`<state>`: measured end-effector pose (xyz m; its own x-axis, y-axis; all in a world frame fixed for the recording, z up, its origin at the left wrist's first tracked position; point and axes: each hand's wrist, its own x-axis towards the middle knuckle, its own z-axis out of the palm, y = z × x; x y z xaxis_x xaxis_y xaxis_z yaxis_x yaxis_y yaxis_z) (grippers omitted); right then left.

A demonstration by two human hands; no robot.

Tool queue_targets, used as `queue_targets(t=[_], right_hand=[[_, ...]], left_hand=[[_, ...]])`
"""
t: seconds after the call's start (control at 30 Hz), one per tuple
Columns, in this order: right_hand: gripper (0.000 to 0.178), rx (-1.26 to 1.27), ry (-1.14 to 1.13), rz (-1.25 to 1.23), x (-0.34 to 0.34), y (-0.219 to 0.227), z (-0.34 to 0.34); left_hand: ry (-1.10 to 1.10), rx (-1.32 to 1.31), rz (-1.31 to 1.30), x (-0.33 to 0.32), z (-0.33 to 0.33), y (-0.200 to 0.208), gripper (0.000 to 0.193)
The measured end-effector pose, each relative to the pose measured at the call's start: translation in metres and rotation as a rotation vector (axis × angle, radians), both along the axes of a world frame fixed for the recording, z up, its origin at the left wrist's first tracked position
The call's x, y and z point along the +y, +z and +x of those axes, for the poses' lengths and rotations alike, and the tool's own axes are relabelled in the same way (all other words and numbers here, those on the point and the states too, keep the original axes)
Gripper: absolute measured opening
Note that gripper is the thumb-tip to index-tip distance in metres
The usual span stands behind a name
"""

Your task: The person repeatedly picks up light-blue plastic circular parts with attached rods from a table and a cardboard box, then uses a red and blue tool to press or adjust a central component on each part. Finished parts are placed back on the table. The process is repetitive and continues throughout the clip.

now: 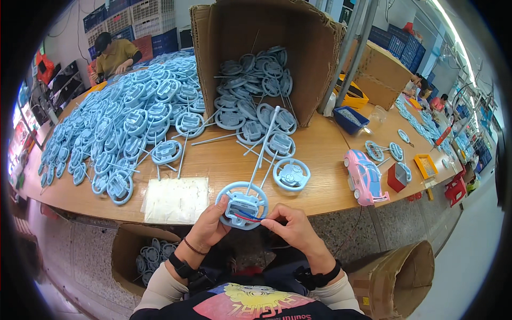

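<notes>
A light blue toy steering wheel [240, 202] is held by my left hand [210, 228] at its left rim, over the table's near edge. Its open, hollow back faces up, and a long pale rod [262, 146] slants up and away from it. Red and blue wires [248, 216] lie across the lower part of its housing. My right hand [292, 228] is closed in a pinch on the wire ends at the wheel's right rim. Just beyond lies another steering wheel [292, 174], its front up.
A large heap of steering wheels [138, 114] covers the table's left side. An open carton [266, 26] holds more. A pink toy car [365, 176], a red box [397, 176] and a yellow tray [425, 166] stand right. Cartons [125, 250] sit below. A co-worker [114, 56] sits far left.
</notes>
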<state>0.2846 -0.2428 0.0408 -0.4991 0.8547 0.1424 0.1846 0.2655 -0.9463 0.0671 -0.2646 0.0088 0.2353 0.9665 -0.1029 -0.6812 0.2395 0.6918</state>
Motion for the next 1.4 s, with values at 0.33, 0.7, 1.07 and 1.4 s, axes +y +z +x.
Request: queue_targets(t=[0.33,0.7,1.07,1.4], right_hand=[[0.019,-0.177,-0.277,0.223,0.02,-0.009,0.009],[0.021,-0.566,-0.579,0.512,0.051,-0.035,0.018],[0.011,0.229,-0.259,-0.138,-0.021,0.038,0.006],[0.019,-0.243,-0.178,0.21,-0.02,0.017,-0.002]], left_hand=[[0.407,0.561,0.016,-0.072,-0.102,0.008,0.031],[0.573,1.037,-0.099,-0.179,-0.196,0.018,0.038],[-0.134,0.367,0.342,-0.024,0.008,-0.002,0.046],[0.213,0.307,0.115,-0.016,-0.02,-0.002,0.031]])
